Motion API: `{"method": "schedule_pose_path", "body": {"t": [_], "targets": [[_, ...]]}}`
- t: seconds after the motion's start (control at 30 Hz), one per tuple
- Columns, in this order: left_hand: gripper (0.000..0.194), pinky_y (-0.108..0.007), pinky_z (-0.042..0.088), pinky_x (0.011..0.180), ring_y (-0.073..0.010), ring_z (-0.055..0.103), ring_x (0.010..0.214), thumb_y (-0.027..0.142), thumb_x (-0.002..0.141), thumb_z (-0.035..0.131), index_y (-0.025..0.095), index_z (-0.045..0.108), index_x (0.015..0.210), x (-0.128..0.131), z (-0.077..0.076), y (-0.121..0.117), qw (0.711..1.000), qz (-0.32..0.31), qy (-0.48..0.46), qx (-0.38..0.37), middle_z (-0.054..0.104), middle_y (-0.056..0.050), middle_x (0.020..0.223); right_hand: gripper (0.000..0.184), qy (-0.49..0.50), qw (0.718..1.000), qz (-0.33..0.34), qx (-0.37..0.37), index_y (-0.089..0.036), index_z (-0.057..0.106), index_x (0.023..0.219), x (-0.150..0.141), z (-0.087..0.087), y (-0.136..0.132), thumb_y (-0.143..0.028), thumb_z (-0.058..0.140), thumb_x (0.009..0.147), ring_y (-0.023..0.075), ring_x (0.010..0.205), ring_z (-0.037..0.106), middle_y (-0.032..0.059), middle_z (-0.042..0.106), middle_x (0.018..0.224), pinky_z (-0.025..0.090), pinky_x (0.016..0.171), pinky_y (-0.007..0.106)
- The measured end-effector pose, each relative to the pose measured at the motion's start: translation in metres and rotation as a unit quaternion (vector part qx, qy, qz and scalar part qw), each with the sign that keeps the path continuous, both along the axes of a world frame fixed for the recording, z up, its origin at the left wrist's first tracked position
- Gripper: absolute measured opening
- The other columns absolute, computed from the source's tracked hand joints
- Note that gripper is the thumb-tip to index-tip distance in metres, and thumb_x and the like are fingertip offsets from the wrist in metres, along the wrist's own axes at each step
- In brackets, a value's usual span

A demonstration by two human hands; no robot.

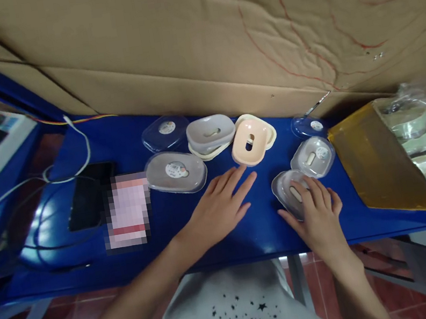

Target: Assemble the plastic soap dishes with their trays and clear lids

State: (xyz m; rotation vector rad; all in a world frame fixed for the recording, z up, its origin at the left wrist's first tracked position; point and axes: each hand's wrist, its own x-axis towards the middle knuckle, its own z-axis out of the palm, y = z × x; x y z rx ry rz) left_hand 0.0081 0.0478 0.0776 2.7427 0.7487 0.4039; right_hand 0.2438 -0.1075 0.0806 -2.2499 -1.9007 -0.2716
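My left hand (222, 201) reaches over the blue table with its fingers spread and holds nothing. Its fingertips are close to a peach soap dish (240, 141), which leans on a cream dish (269, 132). My right hand (319, 207) bends its fingers over a grey soap dish (286, 191) with a clear cover, thumb at the near side. Just behind that dish is another grey one (320, 155) with a sticker. To the left lie a grey dish (211, 130) on a cream one (210, 154) and a covered grey dish (158, 174) with a sticker.
Clear lids with stickers lie at the back left (160, 135) and back right (305, 126). A cardboard box (385, 163) of bagged dishes stands at the right. A dark phone (91, 199), a blurred-out object (127, 212) and cables (85, 142) occupy the left.
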Motion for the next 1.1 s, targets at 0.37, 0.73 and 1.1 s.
{"method": "schedule_pose_path", "body": {"t": [0.37,0.73,1.1], "targets": [[0.036,-0.053,0.057,0.106,-0.0363,0.063,0.134,0.022,0.099,0.077,0.019,0.066,0.133,0.0,-0.005,-0.018,0.997,0.068,0.034,0.031,0.068,-0.016,0.138,0.045,-0.048,0.982,0.173,-0.057,-0.011,0.06,0.152,0.037,0.024,0.118,-0.029,0.048,0.113,0.0377,0.144,0.059,0.0199,0.066,0.154,0.042,0.117,0.058],[0.048,-0.057,0.054,0.123,-0.0256,0.066,0.135,0.012,0.103,0.07,0.033,0.059,0.146,-0.08,0.007,-0.056,0.96,0.16,-0.228,-0.025,0.063,-0.006,0.136,0.028,-0.052,0.932,0.334,-0.129,-0.02,0.076,0.106,-0.018,0.019,0.104,-0.001,0.057,0.098,0.0259,0.103,0.075,0.0078,0.081,0.101,0.055,0.099,0.046],[0.029,-0.059,0.044,0.132,-0.0263,0.054,0.153,0.013,0.11,0.058,0.027,0.063,0.135,-0.057,-0.023,-0.024,0.988,-0.016,-0.132,-0.08,0.065,-0.009,0.149,0.024,0.109,0.95,0.289,0.046,-0.025,0.073,0.12,-0.027,0.011,0.013,-0.011,0.06,0.105,0.0236,0.124,0.071,0.0053,0.081,0.12,0.054,0.11,0.044]]}}
